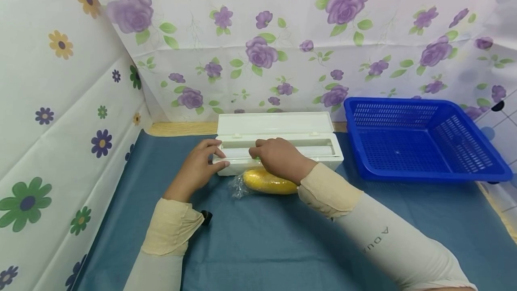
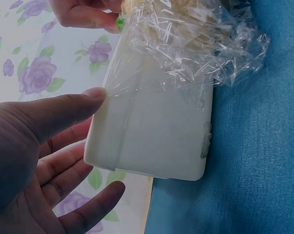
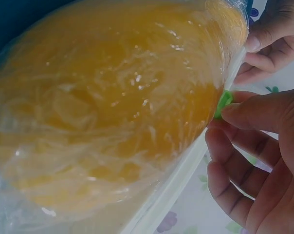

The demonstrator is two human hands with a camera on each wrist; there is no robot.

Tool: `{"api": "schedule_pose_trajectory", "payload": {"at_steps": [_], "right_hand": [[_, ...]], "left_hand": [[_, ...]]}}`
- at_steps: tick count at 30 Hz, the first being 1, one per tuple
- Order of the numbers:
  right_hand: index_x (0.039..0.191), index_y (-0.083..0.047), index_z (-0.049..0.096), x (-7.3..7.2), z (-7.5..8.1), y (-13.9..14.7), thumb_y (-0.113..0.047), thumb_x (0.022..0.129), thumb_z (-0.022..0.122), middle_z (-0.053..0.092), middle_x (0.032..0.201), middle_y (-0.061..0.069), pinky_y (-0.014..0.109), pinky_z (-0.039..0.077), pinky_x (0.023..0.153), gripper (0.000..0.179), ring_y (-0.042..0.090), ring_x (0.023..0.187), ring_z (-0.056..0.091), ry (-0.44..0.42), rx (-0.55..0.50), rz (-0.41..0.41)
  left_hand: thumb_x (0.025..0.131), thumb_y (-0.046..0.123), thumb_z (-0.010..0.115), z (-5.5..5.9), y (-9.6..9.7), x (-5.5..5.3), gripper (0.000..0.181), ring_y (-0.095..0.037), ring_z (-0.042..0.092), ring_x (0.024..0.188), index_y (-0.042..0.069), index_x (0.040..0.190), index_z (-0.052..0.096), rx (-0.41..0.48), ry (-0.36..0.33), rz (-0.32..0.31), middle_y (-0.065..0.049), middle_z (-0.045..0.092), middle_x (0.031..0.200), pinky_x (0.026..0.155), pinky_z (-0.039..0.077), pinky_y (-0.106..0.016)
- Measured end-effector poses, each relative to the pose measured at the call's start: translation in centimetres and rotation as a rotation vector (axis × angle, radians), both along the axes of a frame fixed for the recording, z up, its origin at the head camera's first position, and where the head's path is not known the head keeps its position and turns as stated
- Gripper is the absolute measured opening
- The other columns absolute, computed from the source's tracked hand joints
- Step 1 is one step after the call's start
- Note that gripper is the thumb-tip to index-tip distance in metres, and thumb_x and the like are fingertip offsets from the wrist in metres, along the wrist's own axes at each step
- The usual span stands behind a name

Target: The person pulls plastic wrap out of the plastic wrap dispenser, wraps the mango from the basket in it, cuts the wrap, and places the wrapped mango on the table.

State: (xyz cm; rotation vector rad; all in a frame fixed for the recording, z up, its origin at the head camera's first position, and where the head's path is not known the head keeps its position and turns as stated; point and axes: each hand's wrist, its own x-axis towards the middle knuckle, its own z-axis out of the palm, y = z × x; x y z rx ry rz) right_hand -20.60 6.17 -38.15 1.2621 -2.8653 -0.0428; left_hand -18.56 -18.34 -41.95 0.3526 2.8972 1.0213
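A white cling film dispenser [image 1: 278,165] stands with its lid [image 1: 274,123] raised at the back and a pale roll [image 1: 315,151] inside. At its left end my left hand [image 1: 195,165] holds the front rim, thumb outside and index finger over the inside; the other fingers spread loosely. My right hand [image 1: 282,158] pinches a small green slider [image 3: 224,104] on the front rim, near the middle. Just before the dispenser lies a yellow oblong thing [image 1: 268,181] wrapped in clear film [image 2: 186,53]; its exact kind is unclear, and the right wrist partly covers it.
To the right of the dispenser sits a blue plastic basket [image 1: 428,175] with slotted sides. A blue-grey cloth [image 1: 258,246] covers the table. Flowered sheets [image 1: 262,80] hang behind and on the left.
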Motion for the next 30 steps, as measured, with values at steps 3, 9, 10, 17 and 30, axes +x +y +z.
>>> {"api": "schedule_pose_trajectory", "payload": {"at_steps": [3, 9, 10, 17, 30], "right_hand": [[0.120, -0.019, 0.070, 0.0, -0.1, 0.1, 0.000, 0.098, 0.060, 0.070, 0.110, 0.003, 0.038, 0.059, 0.075, 0.031, 0.023, 0.082, 0.070, 0.000, -0.003, -0.003], [0.117, -0.018, 0.071, 0.0, -0.1, 0.3, 0.002, 0.097, 0.057, 0.070, 0.108, 0.003, 0.038, 0.058, 0.074, 0.032, 0.023, 0.081, 0.070, 0.002, -0.019, -0.003], [0.117, -0.018, 0.071, 0.0, -0.1, 0.3, 0.002, 0.097, 0.057, 0.070, 0.108, 0.003, 0.038, 0.059, 0.074, 0.032, 0.023, 0.081, 0.070, 0.002, -0.022, -0.004], [0.114, -0.017, 0.071, 0.1, 0.0, 0.6, 0.003, 0.097, 0.056, 0.070, 0.105, 0.004, 0.038, 0.058, 0.073, 0.030, 0.023, 0.080, 0.070, 0.012, -0.029, 0.003], [0.114, -0.017, 0.071, 0.2, -0.1, 1.0, 0.001, 0.099, 0.054, 0.069, 0.102, 0.004, 0.037, 0.058, 0.071, 0.028, 0.023, 0.078, 0.069, 0.017, -0.037, -0.013]], "left_hand": [[0.095, 0.029, 0.072, 0.0, 0.0, 0.0, 0.017, -0.035, 0.054, 0.128, 0.013, 0.099, 0.069, 0.007, 0.001, 0.001, -0.007, 0.047, 0.152, 0.096, 0.052, -0.050], [0.095, 0.028, 0.072, 0.0, 0.0, 0.0, 0.017, -0.034, 0.053, 0.130, 0.012, 0.099, 0.069, 0.008, -0.003, 0.006, -0.007, 0.047, 0.152, 0.097, 0.052, -0.050], [0.095, 0.028, 0.072, 0.0, 0.0, 0.0, 0.017, -0.035, 0.054, 0.130, 0.012, 0.099, 0.069, 0.008, 0.000, 0.006, -0.007, 0.047, 0.152, 0.097, 0.052, -0.050], [0.095, 0.027, 0.073, 0.0, 0.0, 0.1, 0.016, -0.035, 0.055, 0.128, 0.012, 0.099, 0.069, 0.012, 0.006, 0.009, -0.007, 0.047, 0.152, 0.097, 0.052, -0.050], [0.094, 0.027, 0.073, -0.1, 0.0, 0.0, 0.016, -0.034, 0.058, 0.122, 0.012, 0.099, 0.069, 0.007, 0.016, 0.004, -0.007, 0.047, 0.151, 0.095, 0.052, -0.050]]}}
